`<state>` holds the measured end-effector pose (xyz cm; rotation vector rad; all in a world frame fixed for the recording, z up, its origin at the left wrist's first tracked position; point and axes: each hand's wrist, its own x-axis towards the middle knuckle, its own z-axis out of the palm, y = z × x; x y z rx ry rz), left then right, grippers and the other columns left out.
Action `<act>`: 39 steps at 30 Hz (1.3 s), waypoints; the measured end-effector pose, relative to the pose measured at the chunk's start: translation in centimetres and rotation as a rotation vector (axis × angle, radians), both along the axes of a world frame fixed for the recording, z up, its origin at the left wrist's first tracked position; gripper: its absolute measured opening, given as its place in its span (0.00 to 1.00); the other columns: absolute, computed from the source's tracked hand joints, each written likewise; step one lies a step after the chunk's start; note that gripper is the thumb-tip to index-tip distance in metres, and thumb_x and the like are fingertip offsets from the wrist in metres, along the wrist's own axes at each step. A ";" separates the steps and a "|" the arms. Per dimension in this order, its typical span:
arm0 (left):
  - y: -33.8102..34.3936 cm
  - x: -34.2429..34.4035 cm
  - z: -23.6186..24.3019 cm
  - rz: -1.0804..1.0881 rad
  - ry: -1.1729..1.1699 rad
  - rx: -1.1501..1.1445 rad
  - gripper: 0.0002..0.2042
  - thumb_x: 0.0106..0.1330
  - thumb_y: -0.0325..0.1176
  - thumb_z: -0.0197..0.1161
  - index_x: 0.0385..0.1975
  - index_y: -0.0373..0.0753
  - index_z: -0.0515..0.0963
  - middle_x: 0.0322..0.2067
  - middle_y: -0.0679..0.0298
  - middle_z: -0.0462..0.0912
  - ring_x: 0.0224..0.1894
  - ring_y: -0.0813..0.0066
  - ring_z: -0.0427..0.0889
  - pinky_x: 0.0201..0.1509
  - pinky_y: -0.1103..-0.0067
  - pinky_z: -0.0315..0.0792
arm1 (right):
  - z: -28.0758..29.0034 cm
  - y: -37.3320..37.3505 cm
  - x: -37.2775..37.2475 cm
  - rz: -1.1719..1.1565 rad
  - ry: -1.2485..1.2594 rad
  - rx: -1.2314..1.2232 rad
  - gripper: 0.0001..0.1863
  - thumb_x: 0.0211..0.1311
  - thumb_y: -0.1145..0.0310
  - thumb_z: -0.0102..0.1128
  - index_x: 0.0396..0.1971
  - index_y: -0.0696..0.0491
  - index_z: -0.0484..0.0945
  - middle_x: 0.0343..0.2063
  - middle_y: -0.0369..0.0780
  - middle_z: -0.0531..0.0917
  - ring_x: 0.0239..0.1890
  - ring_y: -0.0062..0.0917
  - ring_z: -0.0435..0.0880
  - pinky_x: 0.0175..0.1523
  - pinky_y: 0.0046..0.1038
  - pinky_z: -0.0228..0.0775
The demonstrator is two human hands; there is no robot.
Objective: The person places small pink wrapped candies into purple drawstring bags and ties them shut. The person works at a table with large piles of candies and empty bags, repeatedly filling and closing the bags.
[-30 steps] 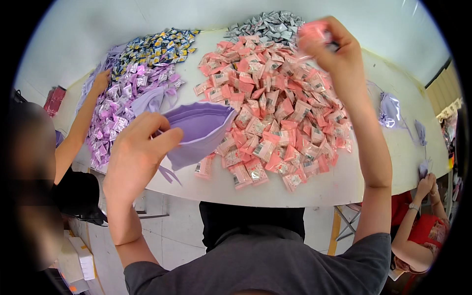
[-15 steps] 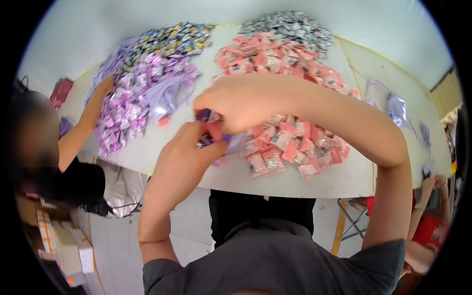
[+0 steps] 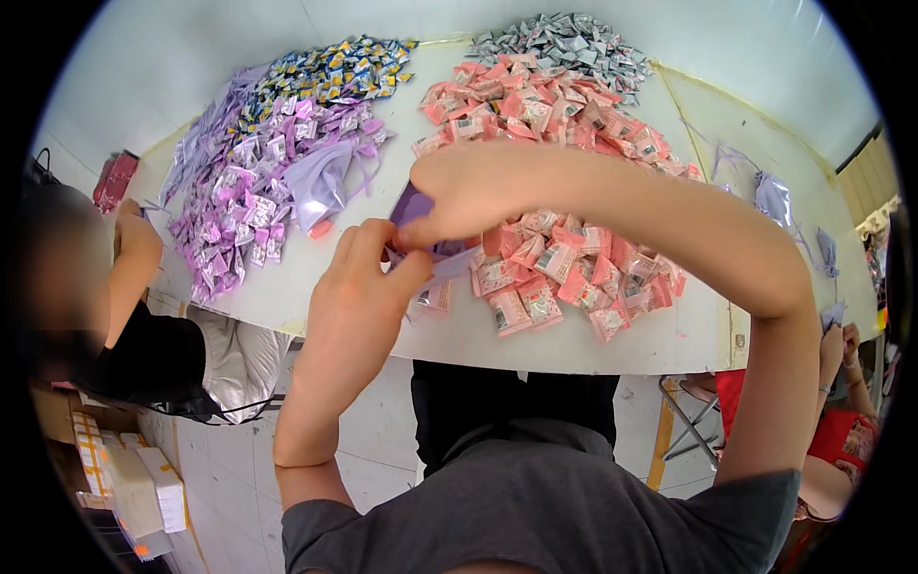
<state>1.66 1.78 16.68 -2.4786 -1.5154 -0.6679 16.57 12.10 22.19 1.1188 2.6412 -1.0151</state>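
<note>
A small light purple fabric pouch [image 3: 413, 207] is spread between my two hands over the middle of the table. My left hand [image 3: 359, 287] is closed on its near left edge, thumb and fingers pinching the cloth. My right hand [image 3: 469, 196] reaches across from the right, bent over the pouch. Purple cloth shows between its thumb and curled finger, and this hand is slightly blurred. What lies inside the pouch is mostly hidden. Pink wrapped packets [image 3: 559, 263] are heaped just right of the hands, and one pale packet [image 3: 435, 296] sits under the pouch.
Purple packets [image 3: 229, 210] are heaped left, beside a filled purple pouch [image 3: 320, 187]. Behind are blue-and-yellow packets [image 3: 335, 69] and grey packets [image 3: 564, 48]. More pouches [image 3: 773, 199] lie right. Co-workers sit at both sides, one's arm [image 3: 134, 258] at the left edge.
My right hand has shifted slightly right, and more of the pouch shows. The pink piece seen between my hands is out of sight. The left co-worker's hand has drawn back from the purple heap.
</note>
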 end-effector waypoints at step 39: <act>-1.7 4.0 3.2 -0.825 -0.929 -0.334 0.07 0.51 0.22 0.62 0.31 0.33 0.78 0.22 0.61 0.80 0.19 0.70 0.76 0.22 0.81 0.68 | -3.8 -14.4 17.0 -0.178 0.775 0.155 0.17 0.51 0.60 0.62 0.35 0.52 0.68 0.24 0.40 0.74 0.16 0.27 0.70 0.19 0.28 0.63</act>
